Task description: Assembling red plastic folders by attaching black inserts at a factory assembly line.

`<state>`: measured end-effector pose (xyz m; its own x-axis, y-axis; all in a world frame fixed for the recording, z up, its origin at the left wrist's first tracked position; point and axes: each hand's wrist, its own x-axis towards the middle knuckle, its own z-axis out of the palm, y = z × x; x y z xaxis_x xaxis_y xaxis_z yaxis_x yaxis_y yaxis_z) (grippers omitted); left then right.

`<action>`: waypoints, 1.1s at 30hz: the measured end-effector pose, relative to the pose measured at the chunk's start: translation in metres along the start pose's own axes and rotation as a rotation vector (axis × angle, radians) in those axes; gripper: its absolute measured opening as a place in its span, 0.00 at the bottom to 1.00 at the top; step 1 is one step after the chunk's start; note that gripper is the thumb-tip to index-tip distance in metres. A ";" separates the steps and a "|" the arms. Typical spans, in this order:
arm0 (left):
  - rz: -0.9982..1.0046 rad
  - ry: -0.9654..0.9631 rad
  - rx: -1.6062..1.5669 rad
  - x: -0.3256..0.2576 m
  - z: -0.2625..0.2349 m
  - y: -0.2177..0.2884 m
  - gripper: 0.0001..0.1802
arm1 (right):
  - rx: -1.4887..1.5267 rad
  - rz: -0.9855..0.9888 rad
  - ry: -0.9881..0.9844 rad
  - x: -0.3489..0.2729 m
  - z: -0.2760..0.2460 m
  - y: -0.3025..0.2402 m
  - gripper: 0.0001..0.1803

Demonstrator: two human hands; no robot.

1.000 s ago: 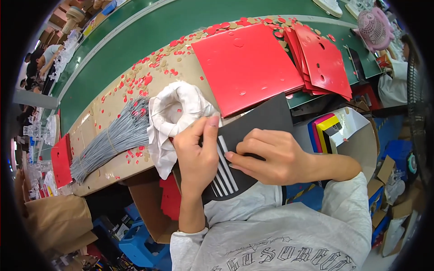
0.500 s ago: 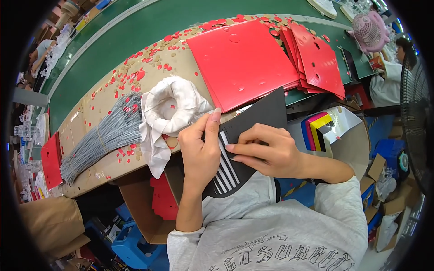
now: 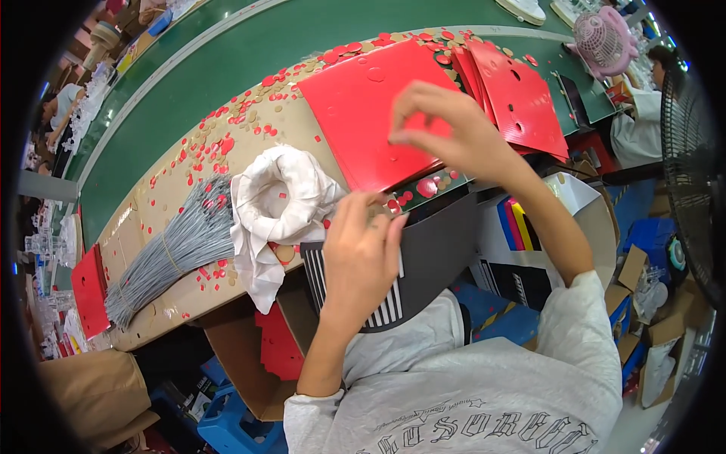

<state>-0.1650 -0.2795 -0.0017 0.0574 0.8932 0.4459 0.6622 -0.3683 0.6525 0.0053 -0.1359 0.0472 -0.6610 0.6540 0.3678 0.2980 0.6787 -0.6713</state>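
Note:
A black sheet (image 3: 442, 236) with rows of white slots lies across my lap against the table edge. Over its slotted part is my left hand (image 3: 363, 253), fingers curled near the sheet's upper edge and thumb raised. Whatever those fingers hold, if anything, is hidden. My right hand (image 3: 454, 132) is raised above the stack of red sheets (image 3: 355, 98), thumb and forefinger brought together; I cannot make out anything between them. To the left of my left hand sits a white cloth ring (image 3: 283, 189) with a loose tail over the table edge.
A bundle of grey wire ties (image 3: 170, 246) lies at left, beside red sheets (image 3: 91, 291). Red and brown discs (image 3: 227, 144) litter the cardboard-covered table. More red sheets (image 3: 518, 98) fan out at right. A bin (image 3: 571, 197), a black fan (image 3: 692, 181) and a cardboard box (image 3: 234, 363) stand nearby.
My right hand has left the black sheet and risen up and away over the red stack. My left hand has shifted right across the slots, and more white slots show beside it.

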 end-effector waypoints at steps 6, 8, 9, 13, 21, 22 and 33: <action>0.069 -0.020 0.190 0.005 0.039 -0.013 0.11 | 0.007 0.047 -0.263 0.029 0.019 0.062 0.07; 0.045 -0.016 0.208 0.004 0.043 -0.012 0.11 | 0.052 0.052 -0.319 0.028 0.022 0.062 0.06; 0.043 -0.019 0.208 0.006 0.044 -0.012 0.11 | 0.054 0.055 -0.320 0.030 0.023 0.063 0.06; 0.082 -0.035 0.217 0.013 0.043 -0.009 0.12 | 0.117 0.093 -0.300 0.030 0.025 0.065 0.07; 0.075 -0.028 0.192 0.012 0.047 -0.010 0.13 | 0.056 0.104 -0.361 0.037 0.023 0.067 0.07; 0.081 -0.029 0.208 0.013 0.047 -0.011 0.13 | 0.045 0.120 -0.369 0.039 0.021 0.065 0.07; 0.089 -0.020 0.298 0.015 0.052 -0.011 0.14 | 0.028 0.083 -0.322 0.039 0.028 0.067 0.08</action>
<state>-0.1323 -0.2491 -0.0338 0.1379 0.8666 0.4795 0.8436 -0.3564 0.4016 -0.0192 -0.0742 -0.0017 -0.8202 0.5646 0.0923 0.3436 0.6152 -0.7096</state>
